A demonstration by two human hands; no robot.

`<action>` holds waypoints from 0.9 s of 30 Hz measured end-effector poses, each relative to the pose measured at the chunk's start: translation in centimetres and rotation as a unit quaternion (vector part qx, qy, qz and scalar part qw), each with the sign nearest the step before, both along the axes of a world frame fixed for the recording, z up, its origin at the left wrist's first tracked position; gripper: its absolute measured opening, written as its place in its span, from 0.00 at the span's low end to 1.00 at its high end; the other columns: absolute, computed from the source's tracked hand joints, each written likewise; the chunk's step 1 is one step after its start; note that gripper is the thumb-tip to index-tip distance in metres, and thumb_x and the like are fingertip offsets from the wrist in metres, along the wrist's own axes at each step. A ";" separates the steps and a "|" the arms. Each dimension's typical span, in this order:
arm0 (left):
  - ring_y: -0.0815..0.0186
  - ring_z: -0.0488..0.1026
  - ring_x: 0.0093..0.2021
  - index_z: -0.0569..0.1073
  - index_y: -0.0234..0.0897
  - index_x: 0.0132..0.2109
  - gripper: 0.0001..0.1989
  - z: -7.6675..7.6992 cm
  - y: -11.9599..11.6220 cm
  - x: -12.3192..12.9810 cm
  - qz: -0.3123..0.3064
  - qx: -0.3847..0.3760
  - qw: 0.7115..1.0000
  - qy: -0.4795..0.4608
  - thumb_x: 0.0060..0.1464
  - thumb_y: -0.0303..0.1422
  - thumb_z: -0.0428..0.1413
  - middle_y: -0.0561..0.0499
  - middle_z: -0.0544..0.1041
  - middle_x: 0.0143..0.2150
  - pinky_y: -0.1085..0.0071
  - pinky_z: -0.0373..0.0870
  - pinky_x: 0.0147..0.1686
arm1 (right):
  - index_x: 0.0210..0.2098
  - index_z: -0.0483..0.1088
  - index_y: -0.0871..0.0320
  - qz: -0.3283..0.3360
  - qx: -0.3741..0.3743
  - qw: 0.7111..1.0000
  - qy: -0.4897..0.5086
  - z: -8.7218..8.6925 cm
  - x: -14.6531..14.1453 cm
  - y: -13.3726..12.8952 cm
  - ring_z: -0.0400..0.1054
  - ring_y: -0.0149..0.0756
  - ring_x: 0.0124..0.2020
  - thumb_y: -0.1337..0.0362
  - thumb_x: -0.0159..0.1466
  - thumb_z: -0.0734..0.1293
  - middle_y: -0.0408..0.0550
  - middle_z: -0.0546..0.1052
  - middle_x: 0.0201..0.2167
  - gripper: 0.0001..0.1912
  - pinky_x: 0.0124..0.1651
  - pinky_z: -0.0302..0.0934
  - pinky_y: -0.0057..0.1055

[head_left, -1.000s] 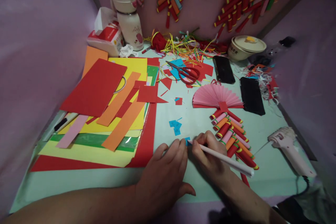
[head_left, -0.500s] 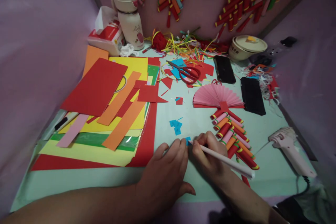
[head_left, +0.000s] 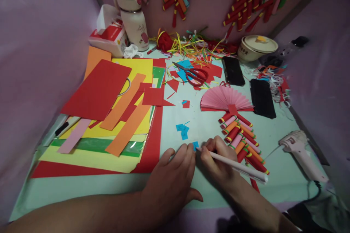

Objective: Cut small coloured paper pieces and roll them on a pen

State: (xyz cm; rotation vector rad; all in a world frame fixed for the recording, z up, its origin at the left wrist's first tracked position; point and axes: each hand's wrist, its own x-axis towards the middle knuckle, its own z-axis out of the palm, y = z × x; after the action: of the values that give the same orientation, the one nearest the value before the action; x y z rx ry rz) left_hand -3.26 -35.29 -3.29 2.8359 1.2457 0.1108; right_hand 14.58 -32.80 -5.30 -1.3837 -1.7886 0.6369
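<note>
My right hand (head_left: pixel 218 158) is closed round a white pen (head_left: pixel 237 166), its tip on a small blue paper piece (head_left: pixel 195 145). Flat on the table beside that piece lies my left hand (head_left: pixel 175 174), fingers stretched out and their tips close to the paper's edge. Several more blue paper pieces (head_left: pixel 183 131) with faint dark marks lie just beyond. Right of my right hand is a pink paper fan (head_left: pixel 225 99), with a string of rolled paper firecrackers (head_left: pixel 239 131) below it; my hand hides part of the string.
Coloured paper sheets (head_left: pixel 98 89) cover the left side. Red-handled scissors (head_left: pixel 195 75) rest on scraps at the back. Two dark phones (head_left: pixel 263 98) lie on the right, near a hot glue gun (head_left: pixel 303 154). Behind stand a white bottle (head_left: pixel 133 18), a tissue box (head_left: pixel 111 38) and a lidded bowl (head_left: pixel 257 48).
The pen's rear end has tilted slightly to the right and down while its tip stays at the blue piece. My left hand keeps its place; the view has shifted a little.
</note>
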 end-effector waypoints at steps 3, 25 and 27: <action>0.59 0.61 0.64 0.66 0.31 0.63 0.41 -0.1 -0.1 -0.1 -0.001 0.003 1.000 0.002 0.56 0.60 0.43 0.45 0.68 0.65 0.62 0.58 0.56 | 0.27 0.54 0.53 -0.009 0.007 1.000 -0.014 0.2 -0.1 0.1 0.57 0.26 0.19 0.68 0.64 0.62 0.35 0.63 0.19 0.12 0.24 0.54 0.25; 0.43 0.67 0.60 0.71 0.31 0.60 0.36 -1.4 1.9 -0.6 0.072 0.047 0.995 0.052 0.53 0.55 0.55 0.35 0.69 0.63 0.48 0.67 0.52 | 0.61 0.63 0.53 0.053 0.072 0.935 -0.344 4.3 0.9 4.1 0.69 0.44 0.49 0.73 0.66 0.62 0.55 0.74 0.52 0.25 0.50 0.65 0.40; 0.43 0.68 0.60 0.72 0.32 0.59 0.36 -1.3 1.8 -0.6 0.072 0.051 0.995 0.055 0.53 0.54 0.56 0.35 0.69 0.63 0.49 0.68 0.52 | 0.61 0.62 0.55 -0.018 0.038 0.939 -0.340 5.3 3.4 6.5 0.68 0.44 0.53 0.73 0.66 0.61 0.56 0.74 0.53 0.25 0.53 0.62 0.39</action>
State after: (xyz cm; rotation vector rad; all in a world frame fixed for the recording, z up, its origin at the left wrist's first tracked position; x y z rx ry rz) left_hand -3.86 -33.46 -4.56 2.8689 1.5103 0.0236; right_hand 17.95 -26.35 -0.01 -1.7081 -2.2732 0.0470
